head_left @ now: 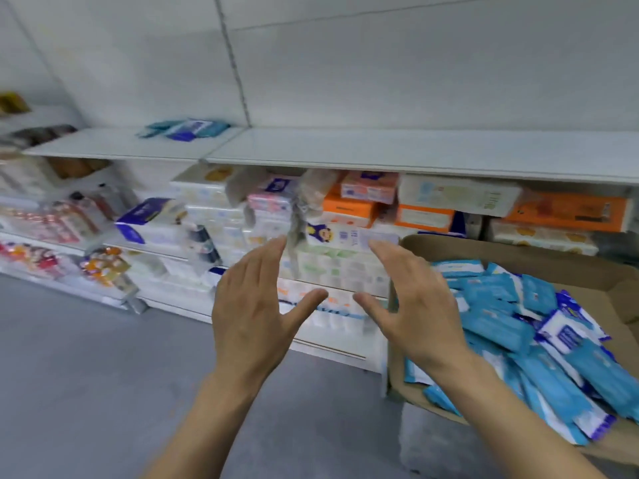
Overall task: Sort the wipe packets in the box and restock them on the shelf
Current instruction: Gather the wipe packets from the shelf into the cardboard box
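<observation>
1. Our left hand (249, 312) and right hand (411, 305) hover spread wide, palms facing each other, holding nothing.
2. The packets (539, 344) are flat, light blue, some white with dark-blue edges.
3. One cardboard box (484, 248) at 3 o'clock holds them heaped, too many to count.
4. A few packets lie on the shelf (380, 146) at 11 o'clock.

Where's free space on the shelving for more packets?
Top shelf is bare right of the upright post, and left of the small packet pile. The tier below is crammed with tissue packs. Both hands, left and right, are empty.
</observation>
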Demonstrator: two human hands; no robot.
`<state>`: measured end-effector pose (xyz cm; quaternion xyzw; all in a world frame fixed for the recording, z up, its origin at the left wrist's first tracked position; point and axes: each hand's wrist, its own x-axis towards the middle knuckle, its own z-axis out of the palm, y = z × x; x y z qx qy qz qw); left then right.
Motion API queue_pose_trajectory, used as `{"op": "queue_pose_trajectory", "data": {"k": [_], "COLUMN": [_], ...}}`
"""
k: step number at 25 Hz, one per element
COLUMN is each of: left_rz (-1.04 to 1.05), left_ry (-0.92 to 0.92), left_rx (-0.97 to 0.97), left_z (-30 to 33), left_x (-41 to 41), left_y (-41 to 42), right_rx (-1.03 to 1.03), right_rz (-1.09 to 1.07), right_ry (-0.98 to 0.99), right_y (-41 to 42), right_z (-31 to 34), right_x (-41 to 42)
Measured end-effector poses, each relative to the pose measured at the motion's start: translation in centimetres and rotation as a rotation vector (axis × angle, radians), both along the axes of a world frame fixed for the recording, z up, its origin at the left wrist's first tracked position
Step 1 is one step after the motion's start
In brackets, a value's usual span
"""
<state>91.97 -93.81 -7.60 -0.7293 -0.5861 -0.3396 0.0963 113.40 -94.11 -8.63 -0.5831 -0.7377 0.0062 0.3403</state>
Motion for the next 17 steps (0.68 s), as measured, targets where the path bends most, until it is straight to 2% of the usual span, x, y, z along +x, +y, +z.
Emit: {"op": "queue_pose_trajectory", "data": {"k": [3, 8, 17], "left_rz": [0.08, 0.181, 0.254], "left_ry": [0.063, 0.064, 0.144], "left_rx": [0.045, 0.121, 0.102], "left_z": [1.5, 3.7, 6.3], "left_x": [-5.4, -13.3, -25.0], "left_y": [0.6, 5.1, 20.6], "right_rx": [0.069, 0.169, 0.149], "right_rz": [0.046, 0.119, 0.148], "right_ry": [-0.059, -0.079, -0.117], "right_y": [2.2, 9.0, 26.2], "right_z": [1.7, 4.8, 6.8], "right_x": [-4.8, -11.7, -23.9]}}
